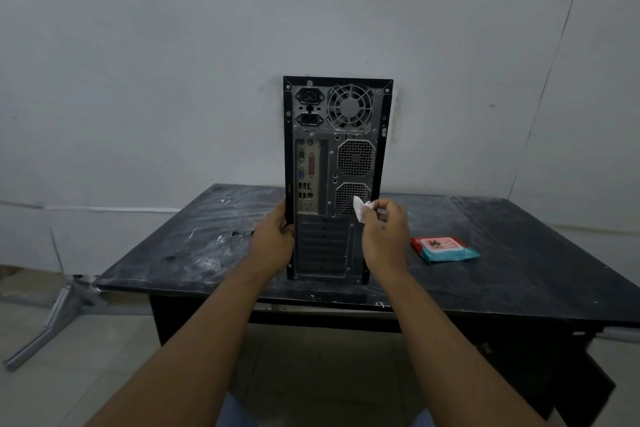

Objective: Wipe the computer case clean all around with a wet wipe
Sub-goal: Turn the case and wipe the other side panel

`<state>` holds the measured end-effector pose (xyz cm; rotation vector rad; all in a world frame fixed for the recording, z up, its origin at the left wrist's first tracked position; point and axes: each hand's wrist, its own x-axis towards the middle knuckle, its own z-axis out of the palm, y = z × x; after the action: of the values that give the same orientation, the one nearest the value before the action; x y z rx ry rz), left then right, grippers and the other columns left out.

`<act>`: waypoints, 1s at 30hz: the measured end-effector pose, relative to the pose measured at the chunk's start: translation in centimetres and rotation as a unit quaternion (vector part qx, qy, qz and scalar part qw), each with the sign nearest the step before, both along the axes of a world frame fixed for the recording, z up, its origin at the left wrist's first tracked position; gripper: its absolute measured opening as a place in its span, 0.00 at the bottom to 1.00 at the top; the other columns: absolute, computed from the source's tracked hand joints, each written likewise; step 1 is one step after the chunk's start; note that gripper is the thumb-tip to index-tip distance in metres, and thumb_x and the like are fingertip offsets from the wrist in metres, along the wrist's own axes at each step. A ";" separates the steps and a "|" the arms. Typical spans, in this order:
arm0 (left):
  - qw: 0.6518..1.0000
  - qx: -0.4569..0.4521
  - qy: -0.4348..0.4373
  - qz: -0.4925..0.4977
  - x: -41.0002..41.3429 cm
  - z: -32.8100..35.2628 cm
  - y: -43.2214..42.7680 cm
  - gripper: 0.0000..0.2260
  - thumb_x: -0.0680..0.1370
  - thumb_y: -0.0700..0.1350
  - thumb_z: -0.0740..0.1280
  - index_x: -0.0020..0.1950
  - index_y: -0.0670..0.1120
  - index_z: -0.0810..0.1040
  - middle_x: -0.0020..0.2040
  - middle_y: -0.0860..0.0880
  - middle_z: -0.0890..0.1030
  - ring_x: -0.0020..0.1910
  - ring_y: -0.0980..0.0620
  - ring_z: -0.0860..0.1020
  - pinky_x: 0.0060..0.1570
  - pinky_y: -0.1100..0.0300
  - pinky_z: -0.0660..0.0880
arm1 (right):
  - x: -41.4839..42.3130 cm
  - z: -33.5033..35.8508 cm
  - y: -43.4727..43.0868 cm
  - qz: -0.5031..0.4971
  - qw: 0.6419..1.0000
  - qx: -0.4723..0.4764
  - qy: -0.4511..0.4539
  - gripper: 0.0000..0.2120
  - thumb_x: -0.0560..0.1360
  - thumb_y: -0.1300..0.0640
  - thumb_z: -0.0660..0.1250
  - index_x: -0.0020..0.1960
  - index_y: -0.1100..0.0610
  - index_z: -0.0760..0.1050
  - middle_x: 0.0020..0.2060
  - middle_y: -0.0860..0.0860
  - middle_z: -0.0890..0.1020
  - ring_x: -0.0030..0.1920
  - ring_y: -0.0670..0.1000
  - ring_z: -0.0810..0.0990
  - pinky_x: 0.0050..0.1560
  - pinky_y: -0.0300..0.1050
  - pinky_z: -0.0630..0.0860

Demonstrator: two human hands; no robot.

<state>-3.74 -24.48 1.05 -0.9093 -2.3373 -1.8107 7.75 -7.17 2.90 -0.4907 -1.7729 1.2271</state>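
From my head camera, the case (332, 156) stands upright on the table (519, 253), near its front edge, with its rear panel facing me. My left hand (273, 239) grips the case's left edge low down, thumb on the rear panel and fingers curled round the side. My right hand (386, 236) pinches a crumpled white wipe (362, 208) between thumb and fingertips, held up in front of the lower of 2 mesh vents (355, 158); I cannot tell whether the wipe touches the metal. At the top of the panel are 2 power sockets (309, 96), one above the other, with a round fan grille (349, 107) to their right. Below them runs a column of ports (306, 177).

A wipe pack (443, 249), teal with a red label, lies flat on the table to the right of the case, apart from it. The label's print is too blurred to read, and I can read no brand on the case. The dark tabletop is streaked with white smears.
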 end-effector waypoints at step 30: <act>0.979 0.176 -0.102 -0.019 13.3 2.0 2.1 0.09 0.86 0.49 0.67 0.55 0.47 0.85 0.48 0.50 0.89 0.48 0.49 0.88 0.50 0.50 0.86 | 10.5 -0.5 -3.6 0.160 0.969 -0.190 0.014 0.04 0.83 0.58 0.70 0.56 0.54 0.82 0.47 0.48 0.88 0.47 0.49 0.85 0.44 0.42 0.81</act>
<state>9.61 -22.36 3.07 -0.7552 -2.0060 -2.3319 18.29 -10.80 2.39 -0.4088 -1.6381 1.8093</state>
